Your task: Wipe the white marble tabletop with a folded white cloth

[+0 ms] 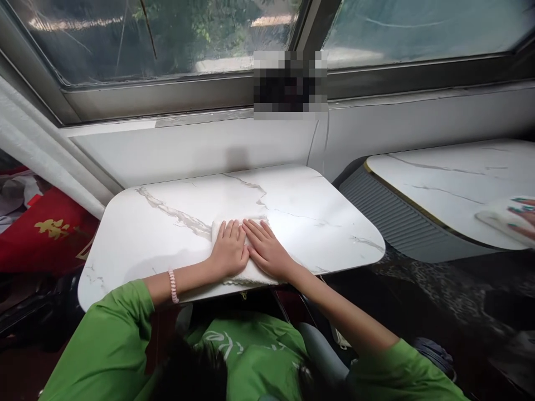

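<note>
A folded white cloth (246, 274) lies flat near the front edge of a white marble-patterned table (301, 195). My left hand (229, 249) rests palm down on its left part, fingers stretched forward. Beside it, my right hand (267, 250) lies flat on the right part of the cloth, the fingers a little apart and angled toward the left hand. The two hands touch or nearly touch at the index fingers and thumbs. A pink coiled band (173, 286) circles my left wrist.
On the right stands a second marble-patterned table (451, 172) with a ribbed grey side; another person's hand (522, 217) is on a white cloth (493, 214) there. Behind are windows (175, 39). A white curtain (45, 139) and a red bag (45, 234) are at left.
</note>
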`<state>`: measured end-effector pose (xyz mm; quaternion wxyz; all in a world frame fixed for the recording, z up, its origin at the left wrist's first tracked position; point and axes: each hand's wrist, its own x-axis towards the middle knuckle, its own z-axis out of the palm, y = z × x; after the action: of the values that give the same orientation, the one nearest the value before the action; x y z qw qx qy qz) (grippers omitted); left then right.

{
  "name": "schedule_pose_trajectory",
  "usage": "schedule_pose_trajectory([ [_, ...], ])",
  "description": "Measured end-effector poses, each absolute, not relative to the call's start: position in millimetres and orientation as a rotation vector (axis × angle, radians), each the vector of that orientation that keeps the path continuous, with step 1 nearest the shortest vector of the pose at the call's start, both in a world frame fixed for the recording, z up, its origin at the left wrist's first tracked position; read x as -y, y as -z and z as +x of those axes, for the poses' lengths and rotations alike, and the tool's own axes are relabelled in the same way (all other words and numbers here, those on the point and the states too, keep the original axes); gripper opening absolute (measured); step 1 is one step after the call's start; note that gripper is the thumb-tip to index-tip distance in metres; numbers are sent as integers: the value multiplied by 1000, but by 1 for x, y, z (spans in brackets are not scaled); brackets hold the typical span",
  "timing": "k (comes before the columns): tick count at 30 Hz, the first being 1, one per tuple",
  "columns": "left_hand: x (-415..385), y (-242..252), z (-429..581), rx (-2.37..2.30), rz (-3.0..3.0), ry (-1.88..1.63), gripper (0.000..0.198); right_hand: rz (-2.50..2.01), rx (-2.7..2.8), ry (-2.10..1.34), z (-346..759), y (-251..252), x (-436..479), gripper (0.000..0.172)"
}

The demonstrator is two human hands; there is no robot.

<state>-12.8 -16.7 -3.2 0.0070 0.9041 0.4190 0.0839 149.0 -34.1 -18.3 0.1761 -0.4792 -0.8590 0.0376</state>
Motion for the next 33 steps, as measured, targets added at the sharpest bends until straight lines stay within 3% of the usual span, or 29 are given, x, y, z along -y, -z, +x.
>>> schedule_pose_trajectory([
  [18,-207,5,18,-1342,2833,-457,38,-1668,2236,-81,157,14,-173,53],
  [25,-181,9,31,-1368,2784,-444,44,-1637,2290,-67,172,19,-146,55],
  [33,-75,17,64,-1398,2782,-366,54,-1443,2449,-66,220,25,-57,55],
])
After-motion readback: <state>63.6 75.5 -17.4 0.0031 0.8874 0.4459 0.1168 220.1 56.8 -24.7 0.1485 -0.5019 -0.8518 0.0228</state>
